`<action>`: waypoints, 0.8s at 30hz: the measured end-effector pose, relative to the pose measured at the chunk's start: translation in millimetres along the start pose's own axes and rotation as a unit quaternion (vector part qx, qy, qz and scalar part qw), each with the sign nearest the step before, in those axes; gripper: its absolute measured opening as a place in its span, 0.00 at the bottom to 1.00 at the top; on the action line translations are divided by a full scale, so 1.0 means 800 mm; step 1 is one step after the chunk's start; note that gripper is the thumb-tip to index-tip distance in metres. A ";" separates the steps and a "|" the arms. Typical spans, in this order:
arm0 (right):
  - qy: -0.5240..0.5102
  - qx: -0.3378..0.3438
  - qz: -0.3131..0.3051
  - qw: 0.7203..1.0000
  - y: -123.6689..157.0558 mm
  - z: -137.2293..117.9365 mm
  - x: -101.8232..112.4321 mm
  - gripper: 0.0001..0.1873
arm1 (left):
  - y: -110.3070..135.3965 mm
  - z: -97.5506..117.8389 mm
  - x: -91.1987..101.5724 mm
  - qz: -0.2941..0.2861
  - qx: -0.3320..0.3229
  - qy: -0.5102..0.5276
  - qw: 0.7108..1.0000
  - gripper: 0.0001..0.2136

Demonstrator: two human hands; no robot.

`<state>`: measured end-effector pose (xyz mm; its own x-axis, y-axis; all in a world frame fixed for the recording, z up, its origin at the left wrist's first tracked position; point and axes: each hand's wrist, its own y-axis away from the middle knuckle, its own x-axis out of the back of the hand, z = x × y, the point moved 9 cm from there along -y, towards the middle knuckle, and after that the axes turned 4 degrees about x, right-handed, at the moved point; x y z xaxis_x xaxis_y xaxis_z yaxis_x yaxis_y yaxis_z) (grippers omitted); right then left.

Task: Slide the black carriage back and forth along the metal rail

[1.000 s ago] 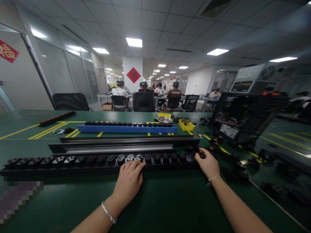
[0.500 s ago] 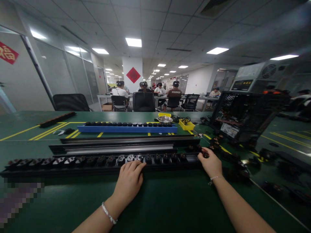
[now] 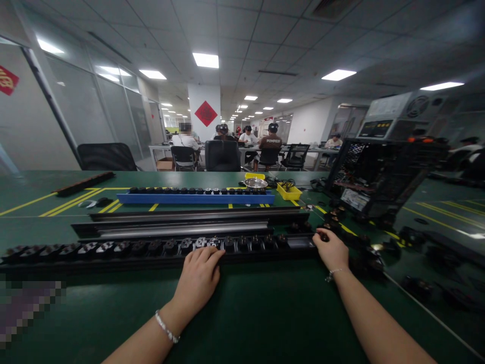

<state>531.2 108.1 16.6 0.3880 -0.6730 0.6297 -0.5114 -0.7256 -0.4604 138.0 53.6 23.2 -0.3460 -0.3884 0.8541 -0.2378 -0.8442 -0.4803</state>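
A long black rail [image 3: 242, 259] lies across the near part of the table, carrying a row of small black plug-like modules [image 3: 255, 242]; some show shiny metal pins. My left hand [image 3: 200, 273] is at the rail's middle, fingers curled over its near edge and thumb low in front. At the rail's right end, my right hand [image 3: 333, 250] is closed, thumb and fingers pinching a small dark round-looking part [image 3: 323, 236]. The fingers hide much of that part, so its kind is unclear. Right of the row, a stretch of the rail's channel shows without modules.
Behind lie more black rails [image 3: 182, 228] and a blue rail [image 3: 197, 199] with modules. A metal dish [image 3: 255, 183] and yellow bin [image 3: 288, 192] stand farther back. At right are loose dark parts [image 3: 417, 287] and an open computer case [image 3: 386, 177]. People sit at far desks.
The view has shifted slightly, moving the scene a little left and up. My right hand has moved slightly right relative to the rail, still pinching the dark part. My left hand stays on the rail.
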 end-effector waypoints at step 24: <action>0.030 -0.054 -0.023 0.998 -0.028 0.058 0.010 0.19 | 0.003 0.000 0.000 -0.004 -0.021 0.000 1.000 0.21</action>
<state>580.9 112.3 3.1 0.3678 -0.6272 0.6865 -0.5754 -0.7335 -0.3618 137.9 51.8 22.2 -0.3439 -0.3819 0.8578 -0.2787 -0.8309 -0.4817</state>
